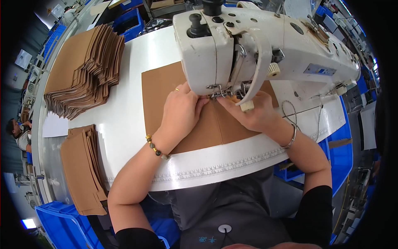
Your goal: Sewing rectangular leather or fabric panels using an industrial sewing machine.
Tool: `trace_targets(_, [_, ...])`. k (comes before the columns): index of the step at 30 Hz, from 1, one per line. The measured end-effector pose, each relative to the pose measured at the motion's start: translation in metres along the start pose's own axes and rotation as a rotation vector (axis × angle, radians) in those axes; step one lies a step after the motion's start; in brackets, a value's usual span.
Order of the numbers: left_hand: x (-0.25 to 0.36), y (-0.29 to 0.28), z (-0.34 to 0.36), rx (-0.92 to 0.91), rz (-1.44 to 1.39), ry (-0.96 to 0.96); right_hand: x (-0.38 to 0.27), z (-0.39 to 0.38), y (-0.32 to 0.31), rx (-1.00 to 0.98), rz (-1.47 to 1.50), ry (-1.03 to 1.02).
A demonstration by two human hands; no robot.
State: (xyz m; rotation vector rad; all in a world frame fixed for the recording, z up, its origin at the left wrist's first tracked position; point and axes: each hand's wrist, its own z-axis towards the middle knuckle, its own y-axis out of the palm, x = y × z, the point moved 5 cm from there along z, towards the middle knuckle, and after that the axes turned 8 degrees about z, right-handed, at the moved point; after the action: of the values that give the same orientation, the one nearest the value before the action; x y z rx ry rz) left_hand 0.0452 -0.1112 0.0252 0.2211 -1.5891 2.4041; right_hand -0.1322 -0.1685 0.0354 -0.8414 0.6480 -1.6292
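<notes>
A white sewing machine (248,45) stands over a flat brown panel (195,137) that looks like leather or thick fabric. Down the panel runs a seam or fold line toward the presser foot (219,93). My left hand (180,108) is closed, its thumb and fingertips pinched on the panel just left of the foot. On the other side, my right hand (253,111) has its fingers bent together on the panel, the foremost fingertip close to the foot. Part of the right hand is hidden behind the machine's white curved guard. The needle point cannot be made out.
A tall stack of brown panels (78,66) sits at the far left of the white table (124,137). Nearer lies a smaller brown stack (81,170). A printed ruler strip (219,167) follows the near edge. Blue bins (66,222) flank the table; another person (20,135) is far left.
</notes>
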Motion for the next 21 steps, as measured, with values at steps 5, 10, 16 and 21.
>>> trace_targets(5, [0.010,0.000,-0.007,0.016,0.026,-0.017,0.003,0.002,0.007,0.210,0.061,-0.002])
trace_targets(10, [0.006,0.002,-0.007,0.002,0.164,-0.031,0.005,0.001,0.018,0.182,0.225,0.075])
trace_targets(16, [0.001,-0.005,-0.006,0.042,0.142,-0.079,0.004,-0.004,0.017,0.132,0.423,0.235])
trace_targets(21, [0.018,-0.010,-0.019,0.034,0.369,0.113,-0.004,-0.011,0.025,-0.201,0.273,0.131])
